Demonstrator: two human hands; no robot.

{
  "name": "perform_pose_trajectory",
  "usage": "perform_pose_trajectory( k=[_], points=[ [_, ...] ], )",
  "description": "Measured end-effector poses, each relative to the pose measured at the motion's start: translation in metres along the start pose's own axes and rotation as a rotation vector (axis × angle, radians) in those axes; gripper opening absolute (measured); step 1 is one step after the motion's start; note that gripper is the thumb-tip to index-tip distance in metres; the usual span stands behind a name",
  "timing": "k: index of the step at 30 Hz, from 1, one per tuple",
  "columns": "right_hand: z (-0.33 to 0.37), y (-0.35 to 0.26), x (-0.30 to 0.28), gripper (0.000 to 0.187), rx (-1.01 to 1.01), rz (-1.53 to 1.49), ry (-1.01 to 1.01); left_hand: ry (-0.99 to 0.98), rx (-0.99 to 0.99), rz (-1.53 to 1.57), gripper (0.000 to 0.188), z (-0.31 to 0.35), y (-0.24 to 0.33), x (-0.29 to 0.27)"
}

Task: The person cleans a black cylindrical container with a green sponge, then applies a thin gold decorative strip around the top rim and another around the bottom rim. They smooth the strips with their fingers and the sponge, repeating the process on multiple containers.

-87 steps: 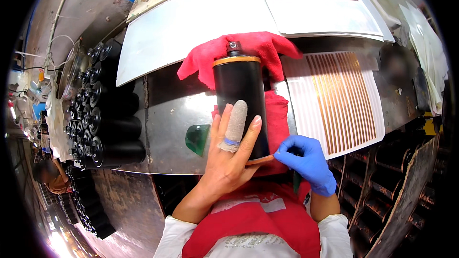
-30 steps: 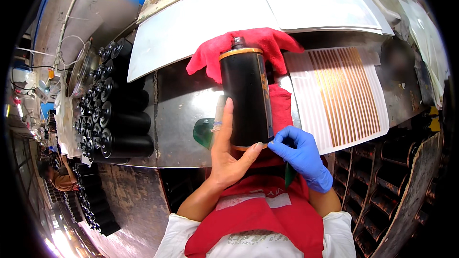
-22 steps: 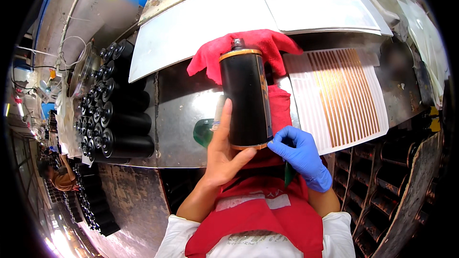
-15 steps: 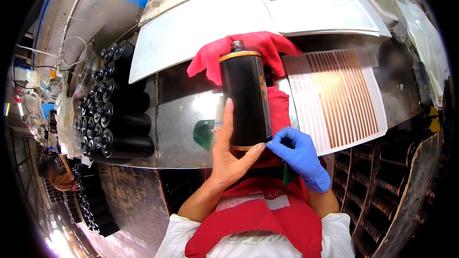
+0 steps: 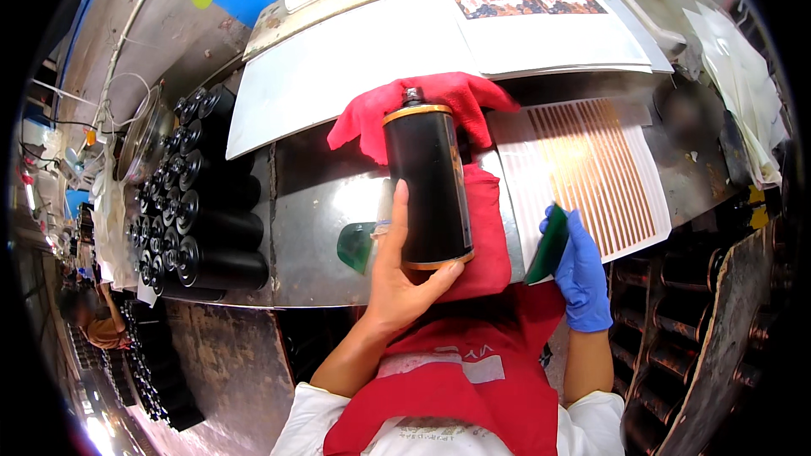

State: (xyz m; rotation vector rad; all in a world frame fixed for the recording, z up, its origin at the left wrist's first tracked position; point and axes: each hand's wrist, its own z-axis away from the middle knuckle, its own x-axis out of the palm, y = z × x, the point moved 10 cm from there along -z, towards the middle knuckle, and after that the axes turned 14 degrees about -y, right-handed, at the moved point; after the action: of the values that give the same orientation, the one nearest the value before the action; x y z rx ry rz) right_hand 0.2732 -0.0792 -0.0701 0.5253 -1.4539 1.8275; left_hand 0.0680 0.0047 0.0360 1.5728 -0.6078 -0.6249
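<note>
A black canister (image 5: pixel 425 190) with gold bands at both ends and a short metal neck lies with its neck pointing away from me. My left hand (image 5: pixel 397 274) grips its near end, thumb across the bottom rim and index finger along the left side. Clear of the canister on the right, my right hand (image 5: pixel 581 266) in a blue glove holds a flat green scraper (image 5: pixel 549 247), fingers closed behind it. Beneath the canister is a red cloth (image 5: pixel 481 236), and another red cloth (image 5: pixel 363 122) is bunched behind it. A second green piece (image 5: pixel 355 245) rests left of my left hand.
Several black canisters (image 5: pixel 221 262) are stacked at the left. On the right lies a white sheet with gold strips (image 5: pixel 604 181). White boards and a printed sheet (image 5: pixel 528 0) cover the back. Shelves (image 5: pixel 650 321) stand below the table's right side; a person (image 5: pixel 106 325) is far left.
My right hand has left the canister's bottom edge and moved right, and the green scraper in it now points up. My left hand keeps its grip on the canister.
</note>
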Motion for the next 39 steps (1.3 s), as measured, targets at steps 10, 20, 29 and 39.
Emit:
perform_pose_trajectory(
  k=[10, 20, 29, 39],
  points=[
    [0.018, -0.003, 0.015, 0.043, -0.053, 0.157, 0.036, 0.062, 0.01, -0.149, 0.087, -0.006, 0.012, -0.003],
    [0.024, -0.007, 0.019, 0.039, -0.132, 0.204, 0.056, 0.045, 0.001, -0.026, 0.091, -0.007, 0.006, 0.001],
    [0.042, -0.03, 0.057, 0.036, -0.203, 0.513, 0.106, 0.037, 0.119, 0.131, 0.096, 0.013, 0.007, -0.015],
    [0.095, 0.037, 0.012, 0.03, 0.213, 0.391, -0.196, -0.047, 0.116, -0.513, 0.099, 0.024, 0.024, -0.012]
  ],
)
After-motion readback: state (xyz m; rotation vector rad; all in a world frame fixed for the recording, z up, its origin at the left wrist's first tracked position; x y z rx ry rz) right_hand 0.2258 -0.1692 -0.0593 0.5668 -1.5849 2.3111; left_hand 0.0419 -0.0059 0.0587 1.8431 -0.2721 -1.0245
